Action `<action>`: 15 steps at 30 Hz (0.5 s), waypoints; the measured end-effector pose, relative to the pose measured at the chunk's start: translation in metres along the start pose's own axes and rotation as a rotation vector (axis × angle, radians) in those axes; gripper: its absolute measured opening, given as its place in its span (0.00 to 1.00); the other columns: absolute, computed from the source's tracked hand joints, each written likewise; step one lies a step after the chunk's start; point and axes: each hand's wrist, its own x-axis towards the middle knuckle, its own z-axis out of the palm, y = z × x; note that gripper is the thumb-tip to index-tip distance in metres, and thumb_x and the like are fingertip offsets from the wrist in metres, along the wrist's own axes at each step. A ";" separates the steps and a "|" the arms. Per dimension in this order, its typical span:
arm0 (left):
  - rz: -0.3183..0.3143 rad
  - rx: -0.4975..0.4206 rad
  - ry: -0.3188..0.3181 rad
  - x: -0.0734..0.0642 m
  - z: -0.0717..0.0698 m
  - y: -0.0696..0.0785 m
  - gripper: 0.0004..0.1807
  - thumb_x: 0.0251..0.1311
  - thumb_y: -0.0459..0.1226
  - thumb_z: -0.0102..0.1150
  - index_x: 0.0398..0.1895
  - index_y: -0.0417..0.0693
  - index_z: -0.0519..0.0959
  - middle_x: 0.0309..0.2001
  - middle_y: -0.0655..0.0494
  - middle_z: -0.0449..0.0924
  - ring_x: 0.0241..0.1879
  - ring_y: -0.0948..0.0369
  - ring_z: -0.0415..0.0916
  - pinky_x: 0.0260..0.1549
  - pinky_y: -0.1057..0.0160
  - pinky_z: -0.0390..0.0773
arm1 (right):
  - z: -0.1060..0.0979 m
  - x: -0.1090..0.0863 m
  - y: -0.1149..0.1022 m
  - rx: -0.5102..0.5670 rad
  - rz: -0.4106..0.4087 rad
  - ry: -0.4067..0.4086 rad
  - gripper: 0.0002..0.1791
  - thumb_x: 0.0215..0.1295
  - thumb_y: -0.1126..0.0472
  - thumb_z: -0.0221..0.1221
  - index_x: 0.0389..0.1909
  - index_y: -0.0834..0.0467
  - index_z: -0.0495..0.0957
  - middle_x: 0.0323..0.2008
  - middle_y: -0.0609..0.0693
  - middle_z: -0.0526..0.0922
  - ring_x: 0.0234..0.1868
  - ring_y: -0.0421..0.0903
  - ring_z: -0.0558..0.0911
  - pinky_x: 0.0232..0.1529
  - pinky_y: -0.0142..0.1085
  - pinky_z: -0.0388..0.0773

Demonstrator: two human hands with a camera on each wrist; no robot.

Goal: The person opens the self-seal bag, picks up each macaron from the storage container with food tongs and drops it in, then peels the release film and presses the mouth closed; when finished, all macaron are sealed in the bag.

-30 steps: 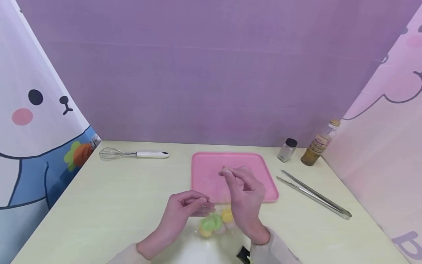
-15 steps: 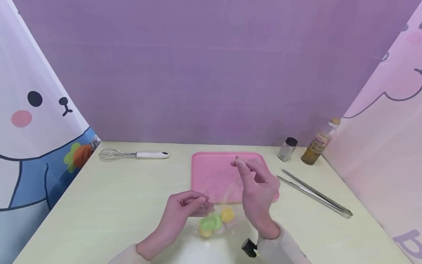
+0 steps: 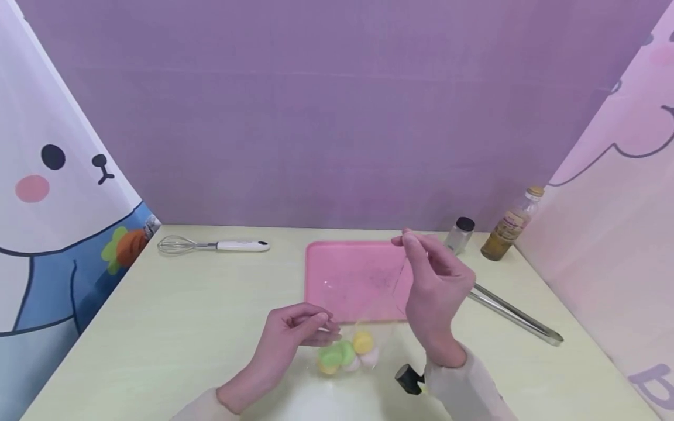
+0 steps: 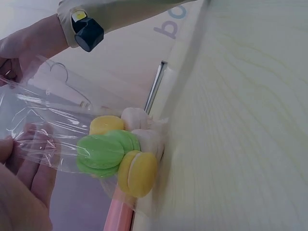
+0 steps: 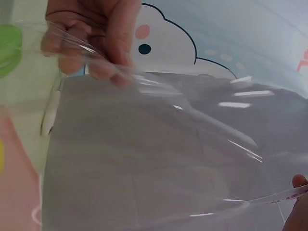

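A clear plastic bag [image 4: 57, 151] holds several macarons: green [image 4: 100, 153], yellow [image 4: 137, 174] and pale whitish [image 4: 147, 140]. They sit at the bag's bottom, close over the tabletop. My left hand [image 3: 297, 330] pinches the bag's left side between thumb and fingers. Raised higher on the right, my right hand [image 3: 436, 289] pinches the end of a thin strip [image 5: 281, 196] with small red print at the bag's mouth. Clear film stretches between the two hands in the right wrist view.
Behind the bag lies a pink tray [image 3: 342, 275]. A whisk [image 3: 213, 246] is at the back left. To the right are metal tongs [image 3: 518, 316], a black-capped jar [image 3: 460, 235] partly behind my right hand, and a corked bottle [image 3: 511, 228].
My right hand has moved right and away from me, pinching the film strip, and now overlaps the tray's right side and the tongs. My left hand and the macarons have stayed put.
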 end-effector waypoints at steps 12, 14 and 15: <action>-0.008 -0.039 0.007 0.000 -0.002 -0.001 0.13 0.68 0.34 0.63 0.43 0.28 0.82 0.37 0.41 0.87 0.37 0.47 0.87 0.40 0.47 0.84 | 0.002 0.020 -0.019 0.109 -0.051 0.069 0.06 0.60 0.78 0.63 0.36 0.80 0.82 0.29 0.59 0.87 0.30 0.53 0.84 0.37 0.38 0.75; -0.012 -0.043 0.013 0.000 -0.002 -0.001 0.12 0.68 0.35 0.63 0.42 0.30 0.83 0.36 0.42 0.87 0.37 0.46 0.87 0.39 0.47 0.84 | 0.003 0.022 -0.024 0.156 -0.075 0.074 0.05 0.59 0.80 0.62 0.35 0.80 0.82 0.28 0.60 0.87 0.29 0.53 0.84 0.35 0.37 0.74; -0.014 -0.045 0.014 0.000 -0.002 -0.001 0.12 0.68 0.35 0.63 0.42 0.31 0.83 0.36 0.42 0.87 0.36 0.46 0.87 0.39 0.47 0.84 | 0.004 0.023 -0.026 0.174 -0.089 0.074 0.05 0.58 0.81 0.62 0.35 0.80 0.82 0.28 0.60 0.87 0.29 0.53 0.84 0.34 0.37 0.74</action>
